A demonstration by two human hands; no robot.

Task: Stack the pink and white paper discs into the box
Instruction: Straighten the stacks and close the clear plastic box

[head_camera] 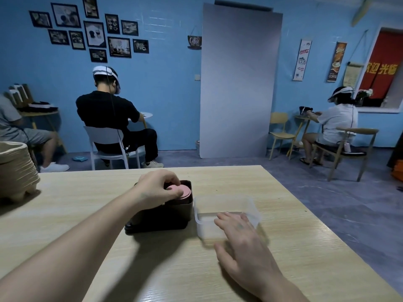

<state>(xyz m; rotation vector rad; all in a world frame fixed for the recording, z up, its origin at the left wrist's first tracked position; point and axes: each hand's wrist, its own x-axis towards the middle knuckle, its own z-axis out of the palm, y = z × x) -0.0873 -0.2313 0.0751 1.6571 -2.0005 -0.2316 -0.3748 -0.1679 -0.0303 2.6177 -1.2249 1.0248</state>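
A black box stands in the middle of the wooden table. A stack of pink paper discs fills its far end. My left hand reaches over the box and its curled fingers pinch the top of the pink stack. To the right of the black box sits a clear plastic container. My right hand lies over the container's near edge with fingers spread and straight. No white discs can be made out.
A stack of brown paper-pulp trays stands at the table's left edge. Beyond the table, seated people work at small tables along the blue wall. A grey board leans against that wall.
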